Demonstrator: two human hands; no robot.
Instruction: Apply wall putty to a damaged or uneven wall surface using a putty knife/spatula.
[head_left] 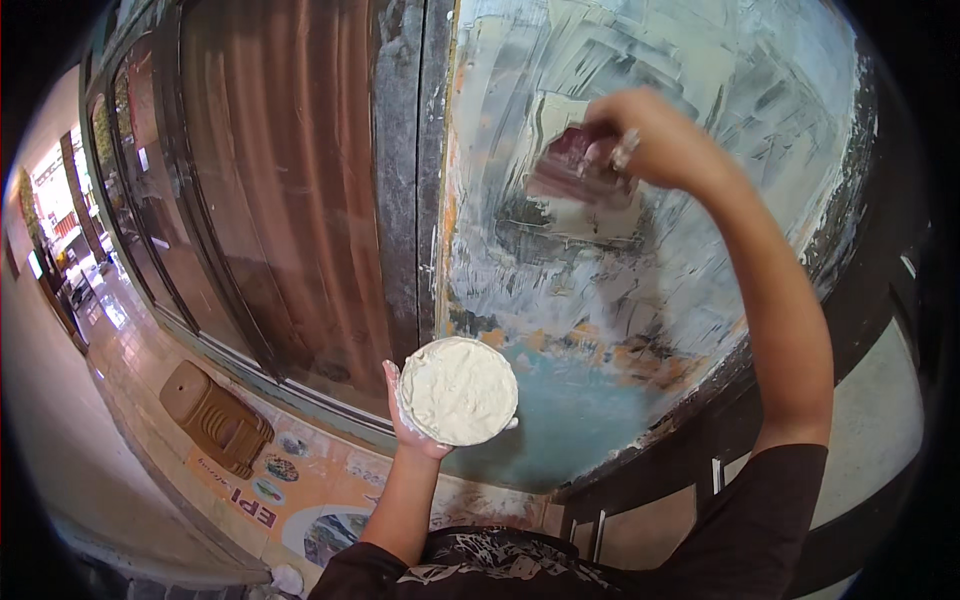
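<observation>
The right hand (650,140) pinches a scraper (572,165) flat against the wall (640,270), well above the left hand (412,420) cupping a round putty bowl (458,390).

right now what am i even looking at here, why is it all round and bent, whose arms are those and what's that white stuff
This is one picture from a wide fisheye camera worn on a person's head, looking at their own hands. That lens bends straight edges, so the view looks round. No machine here: both arms belong to the wearer.

The left hand holds up a round dish of thick white paste, like filler or putty. The right hand, raised higher, has its grip on a flat scraper blade pressed to a wall panel smeared with pale streaks over blue-green paint.

To the left is a dark brown door. Lower left, a brown plastic stool lies on the tiled floor, beside a printed sheet.
</observation>
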